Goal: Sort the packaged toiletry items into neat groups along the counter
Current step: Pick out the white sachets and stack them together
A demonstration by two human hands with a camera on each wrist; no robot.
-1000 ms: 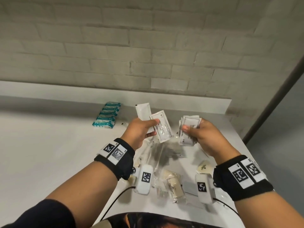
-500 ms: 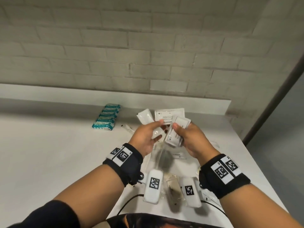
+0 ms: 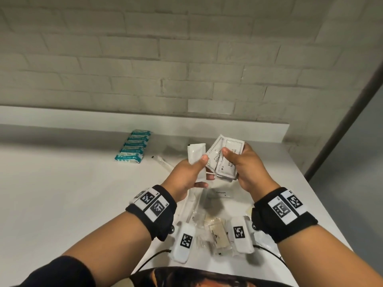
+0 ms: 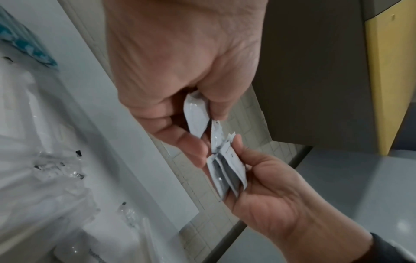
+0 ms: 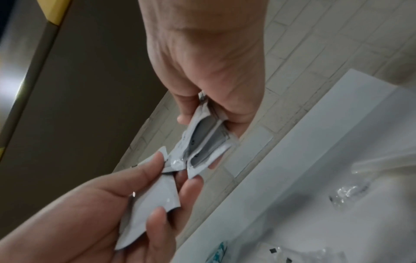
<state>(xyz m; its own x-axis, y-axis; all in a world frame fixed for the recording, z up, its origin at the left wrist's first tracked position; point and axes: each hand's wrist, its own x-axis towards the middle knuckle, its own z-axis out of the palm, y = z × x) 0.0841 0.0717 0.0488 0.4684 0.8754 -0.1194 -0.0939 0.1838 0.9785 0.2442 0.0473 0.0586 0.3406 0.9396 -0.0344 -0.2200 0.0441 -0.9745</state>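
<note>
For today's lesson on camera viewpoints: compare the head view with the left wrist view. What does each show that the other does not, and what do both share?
Only the head view: the whole row of teal packets lined up near the counter's back ledge, the printed lettering on the sachets, and the beige packets between the wrists.

Only the left wrist view: a yellow panel, and the sachets seen edge-on.

Both: the left hand holding a plain white sachet, the right hand gripping a stack of sachets, and clear plastic wrappers on the counter.
</note>
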